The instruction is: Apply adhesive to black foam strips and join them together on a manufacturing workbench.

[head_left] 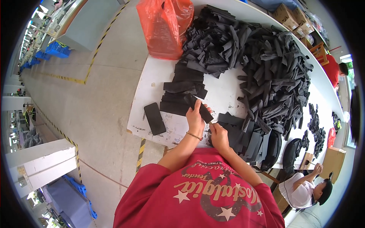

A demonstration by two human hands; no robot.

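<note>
My left hand [195, 116] holds a black rectangular fabric piece [200, 108] lifted just above the white table [150, 81]. My right hand [219, 135] is shut on the lower end of the same piece, next to a stack of flat black pieces [243, 137]. Another stack of flat black pieces [181, 91] lies just beyond my left hand. A big heap of tangled black strips [266, 72] covers the table's middle and right.
A black phone [154, 118] lies near the table's front left edge. A red plastic bag [164, 26] stands at the far left end. A seated person in white [304, 190] works at lower right. Cardboard boxes [291, 17] sit beyond the table.
</note>
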